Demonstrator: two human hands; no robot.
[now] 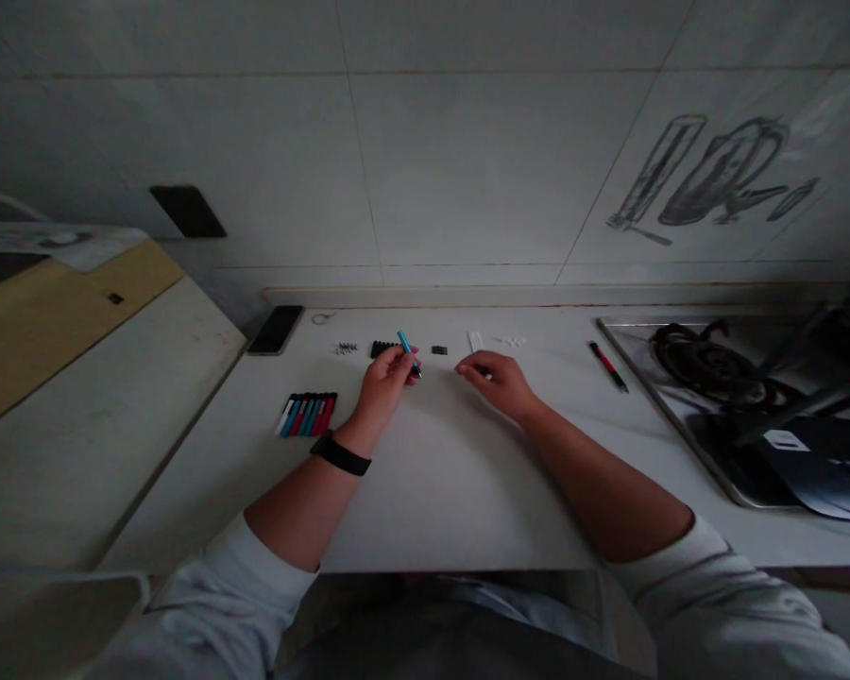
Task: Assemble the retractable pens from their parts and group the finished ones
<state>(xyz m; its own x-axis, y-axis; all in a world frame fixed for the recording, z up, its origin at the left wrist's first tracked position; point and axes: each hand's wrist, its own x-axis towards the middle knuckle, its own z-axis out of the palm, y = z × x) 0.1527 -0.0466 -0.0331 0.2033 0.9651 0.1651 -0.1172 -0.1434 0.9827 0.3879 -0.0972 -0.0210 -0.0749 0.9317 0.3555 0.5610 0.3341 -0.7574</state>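
A blue pen barrel [405, 342] with a dark tip slants up from the fingers of my left hand [386, 380], which is closed on it. My right hand [500, 380] hovers to the right with its fingers curled together; whatever is in them, if anything, is too small to make out. Behind my left hand lies a row of black pen parts [381, 348], partly covered by the fingers. Small black pieces [439, 350] rest between the hands. Thin white sticks [474, 340] and tiny white pieces [511, 341] lie just beyond my right hand.
Several coloured pen barrels [308, 415] lie side by side at left. Small springs [346, 348] and a phone [276, 331] are behind them. A red and black pen [608, 366] lies at right, beside a stove [670, 406]. A tiled wall [496, 179] closes off the back.
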